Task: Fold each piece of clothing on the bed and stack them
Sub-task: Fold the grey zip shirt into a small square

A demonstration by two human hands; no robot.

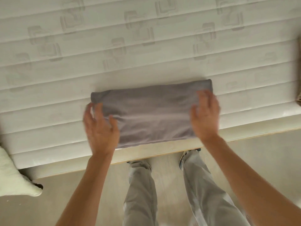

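Observation:
A grey folded garment (151, 111) lies as a flat rectangle near the front edge of the white quilted mattress (114, 46). My left hand (101, 128) is over its left end with fingers spread and relaxed, the thumb over the cloth. My right hand (206, 115) is over its right end, fingers straight and spread. Both hands are blurred, and I cannot tell whether they touch the cloth or hover just above it. Neither hand curls round the fabric.
A pale green cloth (14, 178) hangs off the bed's lower left corner. A brownish object (298, 75) shows at the right edge. My legs in grey trousers (192, 185) stand on the beige floor against the bed's front edge.

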